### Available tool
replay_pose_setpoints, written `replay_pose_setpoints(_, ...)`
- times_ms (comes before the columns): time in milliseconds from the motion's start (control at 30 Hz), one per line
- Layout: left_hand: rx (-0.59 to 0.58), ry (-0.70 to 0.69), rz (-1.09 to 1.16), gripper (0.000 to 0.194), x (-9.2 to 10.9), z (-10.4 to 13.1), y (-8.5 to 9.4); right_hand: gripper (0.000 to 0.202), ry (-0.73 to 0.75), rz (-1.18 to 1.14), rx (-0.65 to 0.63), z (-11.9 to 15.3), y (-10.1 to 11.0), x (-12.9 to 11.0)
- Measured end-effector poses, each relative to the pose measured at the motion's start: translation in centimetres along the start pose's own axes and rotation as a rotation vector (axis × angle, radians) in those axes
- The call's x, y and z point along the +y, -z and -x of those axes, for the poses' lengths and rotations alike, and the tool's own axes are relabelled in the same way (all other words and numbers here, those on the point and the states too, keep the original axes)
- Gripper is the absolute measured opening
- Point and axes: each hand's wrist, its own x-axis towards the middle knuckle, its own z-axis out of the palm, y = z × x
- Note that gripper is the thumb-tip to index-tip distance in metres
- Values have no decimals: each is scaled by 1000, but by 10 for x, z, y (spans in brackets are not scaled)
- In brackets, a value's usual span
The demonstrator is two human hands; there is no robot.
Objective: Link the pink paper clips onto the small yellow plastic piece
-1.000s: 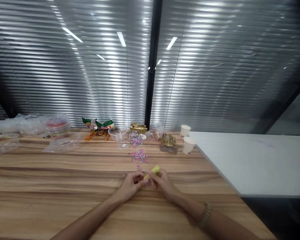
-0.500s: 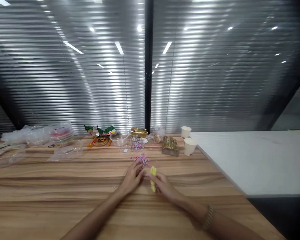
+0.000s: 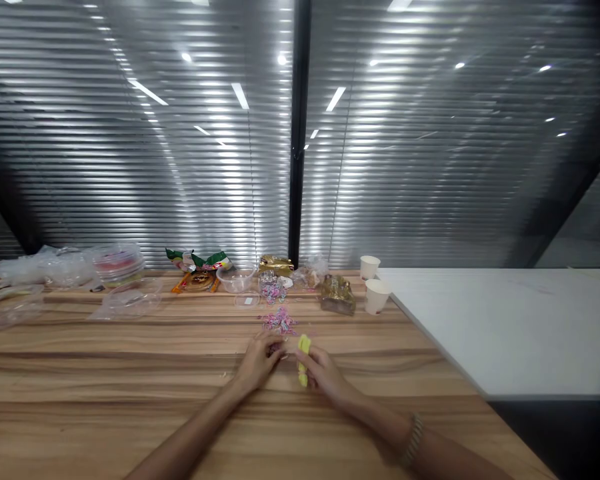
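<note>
My right hand (image 3: 324,371) grips a small yellow tool (image 3: 303,357), held roughly upright over the wooden table (image 3: 130,400). Just to its left, my left hand (image 3: 260,360) rests on the table with its fingertips at the near edge of a heap of small pink, blue and white loops (image 3: 279,321). Whether those fingers pinch a loop is too small to tell. A metal bracelet (image 3: 411,440) circles my right wrist.
Along the back edge stand a clear bowl (image 3: 236,278), a clear tub of loops (image 3: 271,288), snack packets (image 3: 200,261), gold wrappers (image 3: 337,292), two paper cups (image 3: 375,285) and stacked plastic containers (image 3: 117,261). A white table (image 3: 505,320) adjoins on the right. Blinds cover the wall behind.
The yellow tool has turned from lying tilted to standing upright in my right hand. My left hand has moved forward to the heap of loops. The camera tilted up slightly.
</note>
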Motion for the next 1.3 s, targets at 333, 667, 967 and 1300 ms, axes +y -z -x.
replay_pose_setpoints(333, 0, 46, 114, 16, 7, 1, 5, 50, -2, -31, 85, -1, 3, 2)
replay_pose_setpoints(667, 71, 208, 253, 23, 8, -2, 5, 51, -25, -22, 95, 0, 3, -4)
replay_pose_setpoints(967, 79, 131, 141, 28, 6, -1, 7, 50, 57, 6, 79, 0, 4, -5)
replay_pose_setpoints(1300, -62, -158, -140, 17, 25, 3, 7, 47, 167, 21, 24, -5, 6, 1)
